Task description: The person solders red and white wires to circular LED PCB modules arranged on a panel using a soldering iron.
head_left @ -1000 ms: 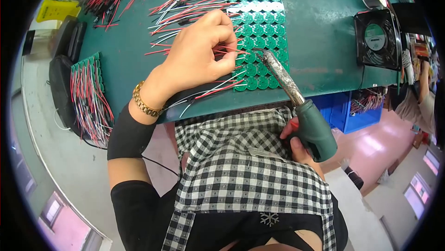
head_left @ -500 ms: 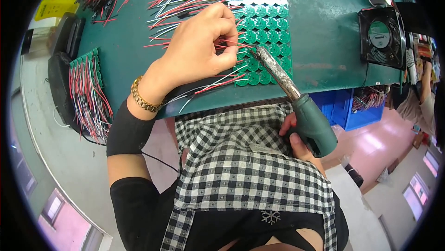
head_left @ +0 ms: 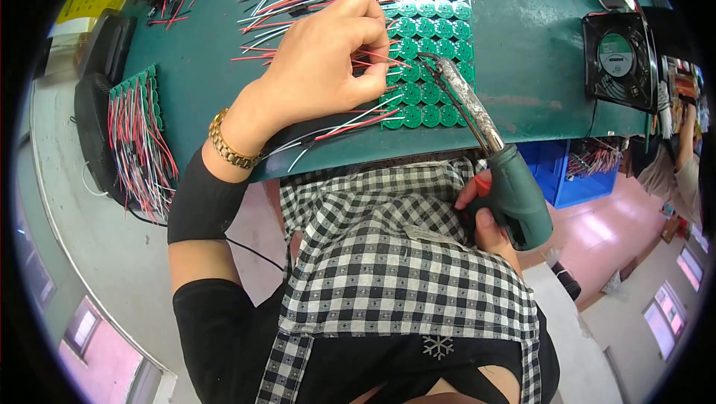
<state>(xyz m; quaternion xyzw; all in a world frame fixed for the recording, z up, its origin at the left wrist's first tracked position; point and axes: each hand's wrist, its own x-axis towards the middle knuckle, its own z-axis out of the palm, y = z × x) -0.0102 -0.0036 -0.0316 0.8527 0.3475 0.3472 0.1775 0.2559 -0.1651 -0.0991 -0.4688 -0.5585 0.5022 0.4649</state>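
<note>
Circuit-board panel [head_left: 431, 94], a sheet of round green discs in close rows, lies flat on the smooth dark-green bench top [head_left: 522, 68] in the head view, with slender red and white wires [head_left: 358, 126] across its left edge. The left hand [head_left: 324, 61] pinches a thin red wire [head_left: 397, 62] between thumb and bent fingers, the wire's free end over the discs. The right hand [head_left: 491, 234] curls around the rounded green handle of a soldering iron [head_left: 520, 191], whose scorched, mottled metal barrel slants toward the panel; whether its dark tip touches a disc cannot be told.
</note>
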